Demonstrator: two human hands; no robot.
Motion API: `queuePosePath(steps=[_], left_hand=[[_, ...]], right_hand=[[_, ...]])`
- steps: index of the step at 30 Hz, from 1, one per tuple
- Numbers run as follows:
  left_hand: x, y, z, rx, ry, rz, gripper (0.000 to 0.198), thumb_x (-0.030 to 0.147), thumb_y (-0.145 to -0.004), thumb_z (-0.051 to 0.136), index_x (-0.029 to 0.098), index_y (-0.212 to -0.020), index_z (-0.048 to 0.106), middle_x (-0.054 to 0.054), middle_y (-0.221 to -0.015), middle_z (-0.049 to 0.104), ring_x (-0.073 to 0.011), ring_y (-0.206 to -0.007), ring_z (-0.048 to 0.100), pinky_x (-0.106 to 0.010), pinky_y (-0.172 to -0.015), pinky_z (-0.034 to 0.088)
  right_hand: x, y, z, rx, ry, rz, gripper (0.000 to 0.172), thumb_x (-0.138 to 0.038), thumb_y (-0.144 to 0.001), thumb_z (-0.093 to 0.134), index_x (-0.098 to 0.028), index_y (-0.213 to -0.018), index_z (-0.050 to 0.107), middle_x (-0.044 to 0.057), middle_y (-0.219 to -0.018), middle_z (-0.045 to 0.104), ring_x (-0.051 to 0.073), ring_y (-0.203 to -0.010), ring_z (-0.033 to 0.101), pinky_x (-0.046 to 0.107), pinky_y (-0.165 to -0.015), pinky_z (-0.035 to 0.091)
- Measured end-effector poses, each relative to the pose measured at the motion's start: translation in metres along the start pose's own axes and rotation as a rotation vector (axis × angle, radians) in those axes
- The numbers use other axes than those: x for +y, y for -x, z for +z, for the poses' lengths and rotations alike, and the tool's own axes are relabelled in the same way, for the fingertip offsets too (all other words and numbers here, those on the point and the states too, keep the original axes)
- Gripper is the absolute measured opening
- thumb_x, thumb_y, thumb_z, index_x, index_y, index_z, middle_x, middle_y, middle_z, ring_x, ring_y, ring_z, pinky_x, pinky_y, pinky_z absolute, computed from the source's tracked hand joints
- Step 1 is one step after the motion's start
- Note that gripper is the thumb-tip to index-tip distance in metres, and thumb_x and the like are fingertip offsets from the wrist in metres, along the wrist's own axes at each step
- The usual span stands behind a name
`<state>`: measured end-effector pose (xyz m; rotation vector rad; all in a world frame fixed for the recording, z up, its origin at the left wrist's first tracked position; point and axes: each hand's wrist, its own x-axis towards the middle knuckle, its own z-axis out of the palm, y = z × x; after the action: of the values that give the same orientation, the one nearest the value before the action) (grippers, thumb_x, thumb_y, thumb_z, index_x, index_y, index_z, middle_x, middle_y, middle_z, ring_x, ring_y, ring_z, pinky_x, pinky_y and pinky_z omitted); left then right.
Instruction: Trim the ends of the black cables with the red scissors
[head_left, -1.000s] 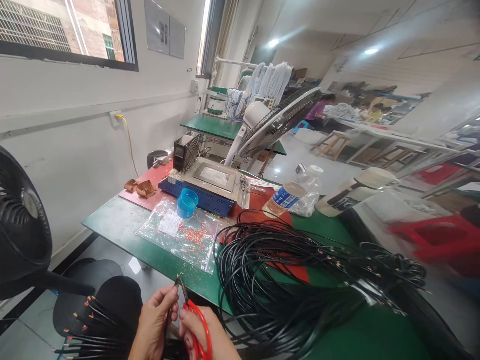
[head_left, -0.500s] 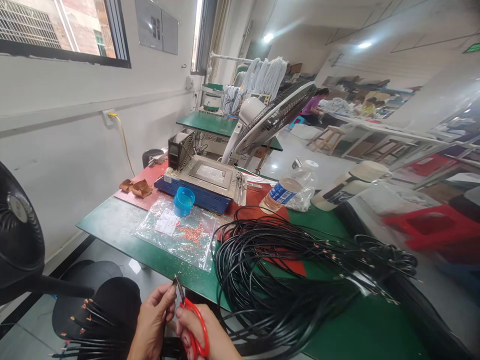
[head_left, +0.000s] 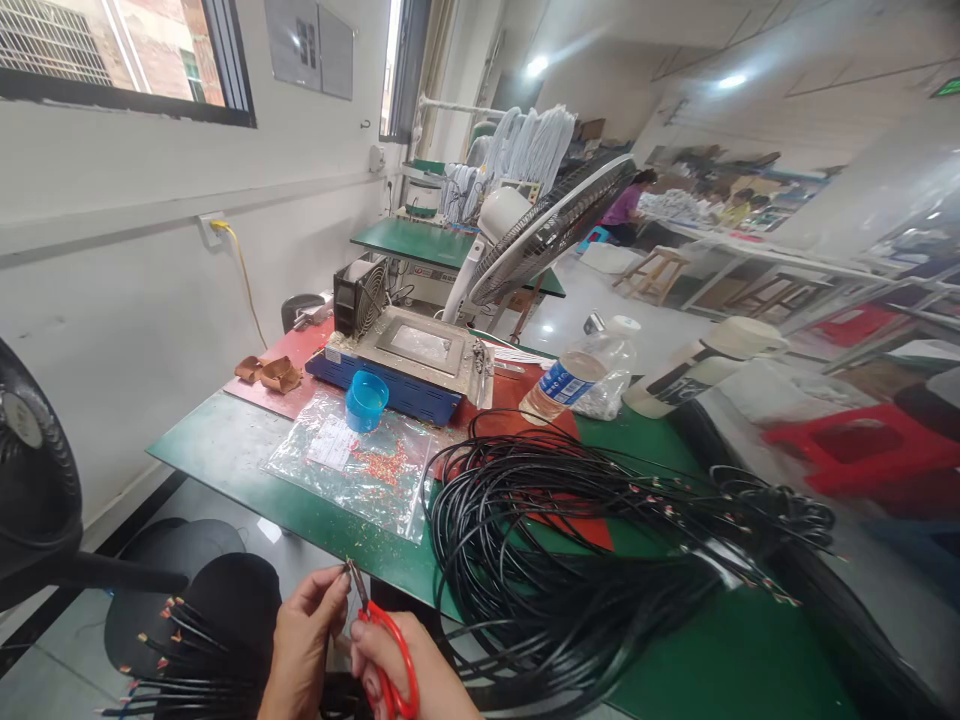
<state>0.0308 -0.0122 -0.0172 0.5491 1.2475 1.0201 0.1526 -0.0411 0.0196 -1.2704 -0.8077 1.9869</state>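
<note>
At the bottom edge, my right hand (head_left: pixel 409 665) is closed on red-handled scissors (head_left: pixel 386 650), their blades pointing up. My left hand (head_left: pixel 300 640) pinches a thin black cable end right at the scissor tips (head_left: pixel 352 575). A big coil of black cables (head_left: pixel 570 560) lies on the green table (head_left: pixel 225 450) to the right of both hands. Below my left hand, a bundle of cut cable ends (head_left: pixel 172 650) with stripped coloured wires fans out over a black stool.
On the table lie a clear bag of small red parts (head_left: pixel 360 470), a blue cup (head_left: pixel 366 400), a blue-based metal machine (head_left: pixel 412 365), a plastic bottle (head_left: pixel 570 385) and a white fan (head_left: pixel 540 240). A black fan (head_left: pixel 30 480) stands at left. People work at far benches.
The view has shifted slightly left and down. Both hands stay together at the scissors, almost in the same place.
</note>
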Motion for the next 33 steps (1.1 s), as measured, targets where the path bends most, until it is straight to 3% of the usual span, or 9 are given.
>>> queuePosePath(steps=[6,10,14,33], left_hand=[[0.004,0.005,0.0,0.03,-0.06,0.032,0.022,0.034,-0.06,0.072,0.015,-0.071,0.067,0.005,-0.047,0.048,-0.0084,-0.048,0.039,-0.019,-0.046,0.035],[0.004,0.007,0.0,0.013,-0.079,0.024,0.021,0.035,-0.062,0.071,0.014,-0.065,0.065,0.005,-0.044,0.047,-0.0073,-0.044,0.036,-0.02,-0.045,0.031],[0.003,0.007,0.001,0.0,-0.043,-0.015,0.022,0.035,-0.063,0.07,0.014,-0.061,0.063,0.005,-0.044,0.046,-0.006,-0.042,0.034,-0.019,-0.042,0.028],[0.006,0.009,0.004,-0.028,0.046,-0.093,0.023,0.035,-0.064,0.069,0.014,-0.058,0.06,0.004,-0.043,0.047,-0.0043,-0.037,0.034,-0.018,-0.037,0.027]], right_hand=[[0.006,-0.001,-0.004,0.026,-0.048,0.053,0.05,-0.062,-0.066,0.055,-0.012,-0.06,0.053,-0.005,-0.043,0.043,0.003,-0.028,0.037,0.013,-0.025,0.021],[0.016,0.0,-0.01,0.091,0.017,-0.027,0.052,-0.064,-0.069,0.051,-0.013,-0.064,0.053,-0.006,-0.043,0.041,0.003,-0.028,0.036,0.014,-0.027,0.022],[0.017,0.003,-0.009,0.04,0.116,-0.05,0.054,-0.066,-0.066,0.053,-0.012,-0.058,0.052,-0.006,-0.041,0.04,0.003,-0.031,0.037,0.014,-0.031,0.026],[0.014,-0.004,0.0,0.01,-0.042,-0.005,0.047,-0.059,-0.072,0.052,-0.012,-0.066,0.052,-0.006,-0.044,0.043,0.003,-0.026,0.036,0.013,-0.024,0.022]])
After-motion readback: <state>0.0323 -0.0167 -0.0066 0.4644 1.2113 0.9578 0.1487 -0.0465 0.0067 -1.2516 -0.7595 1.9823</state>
